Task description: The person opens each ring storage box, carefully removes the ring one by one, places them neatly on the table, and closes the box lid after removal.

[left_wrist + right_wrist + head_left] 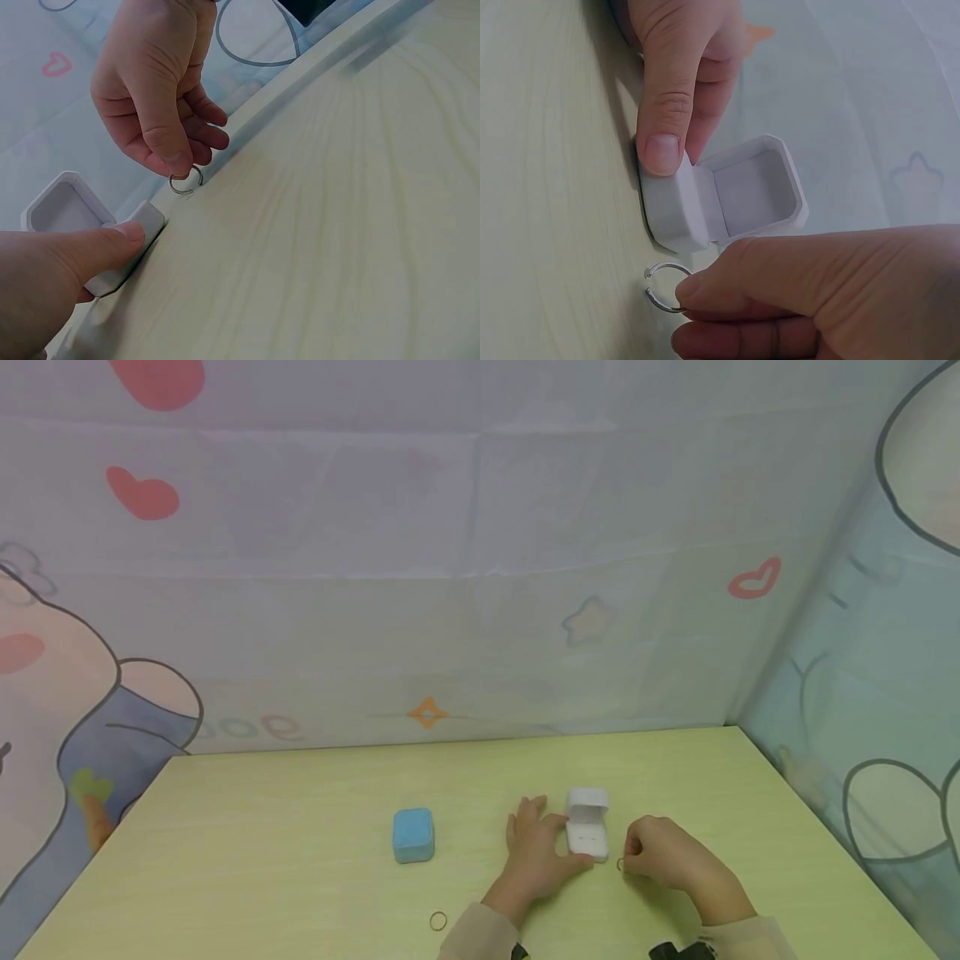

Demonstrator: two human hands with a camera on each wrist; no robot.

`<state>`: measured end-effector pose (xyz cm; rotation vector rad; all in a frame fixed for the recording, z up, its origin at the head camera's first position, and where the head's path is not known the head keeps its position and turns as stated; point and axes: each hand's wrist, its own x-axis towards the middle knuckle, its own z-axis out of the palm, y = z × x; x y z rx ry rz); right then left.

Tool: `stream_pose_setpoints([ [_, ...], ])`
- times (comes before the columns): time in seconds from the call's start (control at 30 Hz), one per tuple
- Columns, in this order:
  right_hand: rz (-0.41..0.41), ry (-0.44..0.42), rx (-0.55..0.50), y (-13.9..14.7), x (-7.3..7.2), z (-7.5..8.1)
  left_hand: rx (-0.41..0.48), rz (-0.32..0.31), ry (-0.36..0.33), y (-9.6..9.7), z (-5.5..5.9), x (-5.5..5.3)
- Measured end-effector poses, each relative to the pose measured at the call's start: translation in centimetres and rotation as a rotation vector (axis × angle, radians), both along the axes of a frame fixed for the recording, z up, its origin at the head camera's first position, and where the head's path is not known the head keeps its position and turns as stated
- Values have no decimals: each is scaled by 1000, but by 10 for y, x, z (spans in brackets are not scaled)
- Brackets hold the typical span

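A small white ring box (587,841) stands on the table with its lid raised. My left hand (536,856) holds it by the sides; the thumb (662,154) presses on its front part in the right wrist view. Just right of the box, my right hand (671,852) pinches a thin silver ring (660,303) between thumb and forefinger. That ring has a gap in its band and is apart from the box. The right hand's other fingers (206,135) are curled loosely behind the pinch.
A closed light blue box (413,837) sits left of my left hand. Another thin ring (431,926) lies near the front of the pale wooden table (285,843). Behind the table hangs a printed cloth (360,635), with a second panel along the right side.
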<state>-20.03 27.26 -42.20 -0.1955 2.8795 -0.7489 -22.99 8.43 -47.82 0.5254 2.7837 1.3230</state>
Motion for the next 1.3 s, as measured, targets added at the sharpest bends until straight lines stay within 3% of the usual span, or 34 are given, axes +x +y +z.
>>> stream_pose_setpoints([
  [1.3, -54, -22, 42, 0, 0, -3, 18, 5, -16, 0, 0, 0],
])
